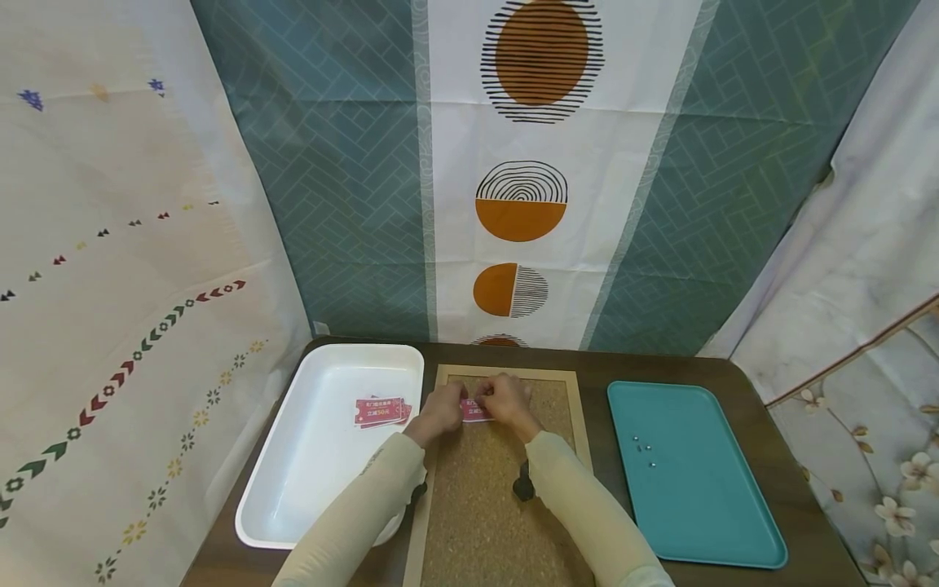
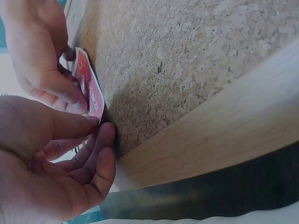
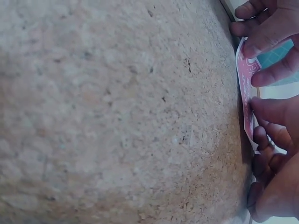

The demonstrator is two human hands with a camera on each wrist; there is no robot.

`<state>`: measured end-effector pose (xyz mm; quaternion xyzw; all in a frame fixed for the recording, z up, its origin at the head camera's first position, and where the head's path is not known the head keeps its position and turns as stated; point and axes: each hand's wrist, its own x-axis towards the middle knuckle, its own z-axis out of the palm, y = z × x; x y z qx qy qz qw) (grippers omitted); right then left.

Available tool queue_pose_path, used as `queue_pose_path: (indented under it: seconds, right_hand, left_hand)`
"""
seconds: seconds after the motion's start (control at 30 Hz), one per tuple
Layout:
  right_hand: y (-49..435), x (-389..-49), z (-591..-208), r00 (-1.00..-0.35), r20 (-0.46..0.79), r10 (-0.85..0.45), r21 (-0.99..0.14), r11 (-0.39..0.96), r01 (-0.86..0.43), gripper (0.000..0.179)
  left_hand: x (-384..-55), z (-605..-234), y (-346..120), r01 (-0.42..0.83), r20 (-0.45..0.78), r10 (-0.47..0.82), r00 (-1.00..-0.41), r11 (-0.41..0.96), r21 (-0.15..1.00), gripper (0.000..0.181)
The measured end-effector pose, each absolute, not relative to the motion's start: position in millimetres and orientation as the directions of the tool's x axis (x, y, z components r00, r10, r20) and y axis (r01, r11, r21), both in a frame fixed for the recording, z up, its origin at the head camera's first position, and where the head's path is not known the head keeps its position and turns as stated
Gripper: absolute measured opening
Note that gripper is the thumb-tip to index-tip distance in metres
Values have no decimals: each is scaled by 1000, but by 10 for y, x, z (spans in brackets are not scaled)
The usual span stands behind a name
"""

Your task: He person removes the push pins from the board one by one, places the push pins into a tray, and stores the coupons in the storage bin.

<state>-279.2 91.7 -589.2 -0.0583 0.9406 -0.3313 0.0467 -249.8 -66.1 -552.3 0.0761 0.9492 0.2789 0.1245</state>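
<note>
Both hands are at a pink-red paper coupon (image 1: 475, 411) with white print, close over the upper part of a wood-framed corkboard (image 1: 469, 505). My left hand (image 1: 442, 409) pinches the coupon's left end between thumb and fingers. On the right part of the coupon, my right hand (image 1: 508, 401) holds it with thumb and fingertips. In the left wrist view the coupon (image 2: 95, 95) bends slightly, its lower edge near the cork. The right wrist view shows the coupon (image 3: 246, 88) edge-on between the left hand (image 3: 275, 32) and the right hand (image 3: 275, 172). Fingers partly cover its print.
Left of the board, a white tray (image 1: 293, 456) contains a few overlapping pink-red coupons (image 1: 380, 411). To the right lies a teal tray (image 1: 704, 489) with several small silver pieces (image 1: 649, 447). All stand on a dark wooden table (image 1: 601, 456), a patterned curtain (image 1: 352, 163) behind it.
</note>
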Motion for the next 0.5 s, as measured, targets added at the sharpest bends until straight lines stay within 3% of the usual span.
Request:
queue_pose_path:
  seconds: [0.5]
  right_hand:
    - [927, -2804, -5896, -988, -58, -146, -628, 775, -78, 16]
  left_hand:
    - [-2499, -5526, -664, 68, -196, 211, -958, 826, 560, 31]
